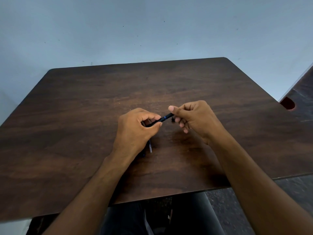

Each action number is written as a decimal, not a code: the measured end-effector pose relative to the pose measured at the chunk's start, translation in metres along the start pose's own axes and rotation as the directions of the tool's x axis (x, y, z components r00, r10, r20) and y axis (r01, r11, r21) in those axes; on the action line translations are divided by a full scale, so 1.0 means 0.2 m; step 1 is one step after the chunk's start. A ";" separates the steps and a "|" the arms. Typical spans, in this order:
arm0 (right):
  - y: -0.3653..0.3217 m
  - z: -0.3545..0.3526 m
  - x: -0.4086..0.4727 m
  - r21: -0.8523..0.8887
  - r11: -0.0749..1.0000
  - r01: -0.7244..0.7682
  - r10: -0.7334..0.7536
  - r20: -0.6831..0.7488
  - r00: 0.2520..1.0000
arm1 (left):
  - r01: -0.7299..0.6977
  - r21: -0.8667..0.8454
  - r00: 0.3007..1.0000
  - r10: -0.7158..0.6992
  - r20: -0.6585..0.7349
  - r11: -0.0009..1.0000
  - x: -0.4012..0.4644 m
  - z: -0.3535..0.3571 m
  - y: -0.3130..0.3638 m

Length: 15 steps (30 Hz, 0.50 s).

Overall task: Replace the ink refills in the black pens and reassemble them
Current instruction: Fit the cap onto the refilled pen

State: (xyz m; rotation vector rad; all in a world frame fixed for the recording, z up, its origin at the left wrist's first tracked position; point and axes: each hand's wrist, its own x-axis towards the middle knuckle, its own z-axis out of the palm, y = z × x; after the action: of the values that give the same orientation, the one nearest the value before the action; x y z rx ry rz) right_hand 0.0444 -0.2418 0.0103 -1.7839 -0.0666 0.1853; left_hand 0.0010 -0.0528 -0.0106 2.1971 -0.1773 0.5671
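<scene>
A person sits at a dark wooden tabletop (pixel 84 102), seen from above through a head-worn camera. Both bare forearms reach forward and the hands meet near the middle of the tabletop, raised a little above it.

Between the hands is a black pen (pixel 163 118), lying almost level and slanting up toward the right. A narrow blue band shows on the short stretch visible between the hands. The left hand (pixel 135 129) has a closed grip on the pen's lower end, thumb and fingers wrapped around it. The right hand (pixel 193 119) has a closed grip on the upper end, pinching it between thumb and fingers, the thumb tip pointing left. A small dark part shows just under the right fingers; what it is cannot be told.

On the tabletop, just below the left hand and partly hidden by the wrist, lies a thin clear refill (pixel 150 147) with a blue tint, pointing roughly toward the person. Another small dark-blue bit peeks out beside the wrist, too hidden to identify.

Behind the tabletop is a plain pale blue wall (pixel 152 28). The person's dark-clothed lap shows below the near edge.
</scene>
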 end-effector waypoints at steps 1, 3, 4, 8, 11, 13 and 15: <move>0.00 0.00 0.00 -0.035 0.999 -0.001 0.001 -0.010 1.000 | -0.006 0.000 1.000 0.006 0.001 1.000 0.00 0.00 0.00; -0.01 0.01 0.00 -0.086 0.996 -0.001 -0.001 -0.019 1.000 | -0.023 0.005 1.000 0.023 -0.002 1.000 0.00 0.00 0.00; -0.01 0.01 0.00 -0.099 0.995 -0.003 0.001 -0.023 1.000 | -0.028 0.003 1.000 0.028 -0.003 1.000 0.00 0.00 0.00; -0.01 -0.01 0.00 -0.062 0.998 -0.026 0.025 -0.024 0.999 | -0.010 -0.005 1.000 0.010 -0.008 1.000 0.00 -0.01 0.00; 0.00 -0.03 0.00 0.183 0.983 -0.034 0.016 0.097 0.995 | -0.006 -0.006 1.000 0.006 -0.018 1.000 0.00 -0.01 0.00; 0.01 -0.04 0.00 0.201 0.979 -0.026 0.002 0.120 0.993 | -0.001 -0.010 1.000 0.001 -0.018 1.000 0.00 0.00 -0.01; 0.02 -0.04 0.00 0.175 0.984 -0.019 0.002 0.099 0.995 | 0.003 -0.009 1.000 -0.004 -0.012 1.000 0.00 0.00 0.00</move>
State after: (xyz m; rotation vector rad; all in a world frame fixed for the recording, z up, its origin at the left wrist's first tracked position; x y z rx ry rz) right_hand 0.0459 -0.2509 0.0084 -1.5986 -0.1084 0.2789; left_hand 0.0020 -0.0522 -0.0109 2.1841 -0.1692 0.5767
